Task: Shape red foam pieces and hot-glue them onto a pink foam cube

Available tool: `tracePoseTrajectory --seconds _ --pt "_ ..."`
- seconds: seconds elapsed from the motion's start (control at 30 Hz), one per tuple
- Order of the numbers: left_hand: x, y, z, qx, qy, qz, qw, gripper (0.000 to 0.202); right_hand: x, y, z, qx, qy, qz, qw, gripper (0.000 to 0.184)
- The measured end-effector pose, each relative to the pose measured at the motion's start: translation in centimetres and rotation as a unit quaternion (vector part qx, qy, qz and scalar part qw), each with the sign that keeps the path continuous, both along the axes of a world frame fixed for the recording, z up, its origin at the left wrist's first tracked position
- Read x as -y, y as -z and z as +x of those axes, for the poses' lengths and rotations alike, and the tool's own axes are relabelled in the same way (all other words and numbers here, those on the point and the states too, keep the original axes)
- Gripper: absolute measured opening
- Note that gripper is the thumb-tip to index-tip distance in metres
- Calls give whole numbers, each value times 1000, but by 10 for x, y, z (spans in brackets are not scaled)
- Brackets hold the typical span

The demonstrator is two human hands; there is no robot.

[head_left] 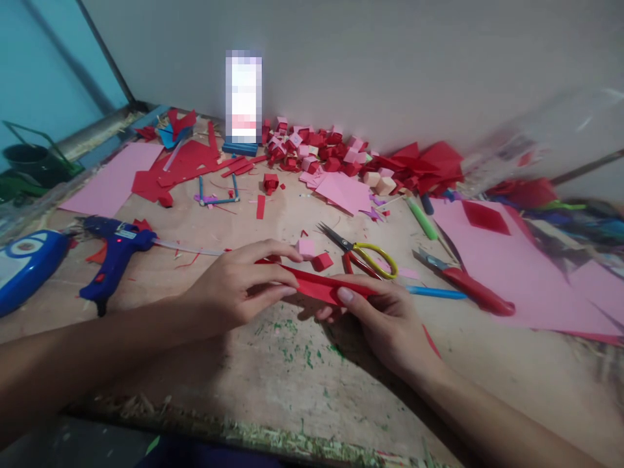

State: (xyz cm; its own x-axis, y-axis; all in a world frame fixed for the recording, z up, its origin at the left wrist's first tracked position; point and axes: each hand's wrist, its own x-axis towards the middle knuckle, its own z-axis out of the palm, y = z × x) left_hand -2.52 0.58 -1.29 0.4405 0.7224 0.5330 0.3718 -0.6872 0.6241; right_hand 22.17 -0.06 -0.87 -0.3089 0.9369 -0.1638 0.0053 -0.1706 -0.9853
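Both hands hold a folded strip of red paper (316, 285) just above the wooden table (273, 364). My left hand (238, 286) pinches its left end, fingers closed along the fold. My right hand (385, 318) grips the right end, thumb pressed on top. Just behind the strip lie a small pink cube (306, 247) and a small red cube (322, 261).
A blue glue gun (114, 257) lies at left beside a blue-and-white object (26, 263). Yellow-handled scissors (363, 253), red-handled scissors (468, 283), a blue pen (436, 293) and a green marker (422, 219) lie at right. Pink sheets (517, 273) and a pile of paper cubes (316, 153) sit behind.
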Motion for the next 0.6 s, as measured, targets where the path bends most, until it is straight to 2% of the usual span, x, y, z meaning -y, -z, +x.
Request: tracePoseTrajectory --seconds 0.2,0.37,0.47,0.6 --pt "0 0 1 10 -19 -51 998 12 3 -6 -3 36 5 5 999 21" --pt "2 0 1 15 -21 -70 997 11 2 -11 -4 131 21 71 989 40" --pt "2 0 2 15 -21 -69 997 10 2 -12 -6 155 31 95 983 29" --pt "1 -2 3 16 -22 -82 996 7 4 -14 -10 135 27 95 986 16"
